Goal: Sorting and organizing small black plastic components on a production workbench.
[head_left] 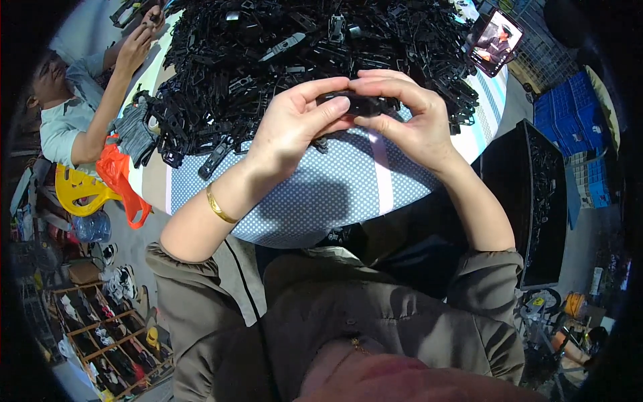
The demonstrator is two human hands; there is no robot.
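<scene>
My left hand [293, 124] and my right hand [410, 117] meet over the table, both gripping one small black plastic part [358, 104] between thumbs and fingers. A gold bangle [220, 206] circles my left wrist. Just beyond my hands rises a large heap of several black plastic parts [268, 60], spread over the round table [321, 194] with its blue dotted cloth and pale stripes.
Another person sits at the left, their hands [137, 40] at the heap's edge. A phone [495, 40] stands propped at the far right of the table. A dark bin of parts [532, 194] sits to the right, blue crates [569, 114] beyond. An orange bag [120, 177] hangs at the left.
</scene>
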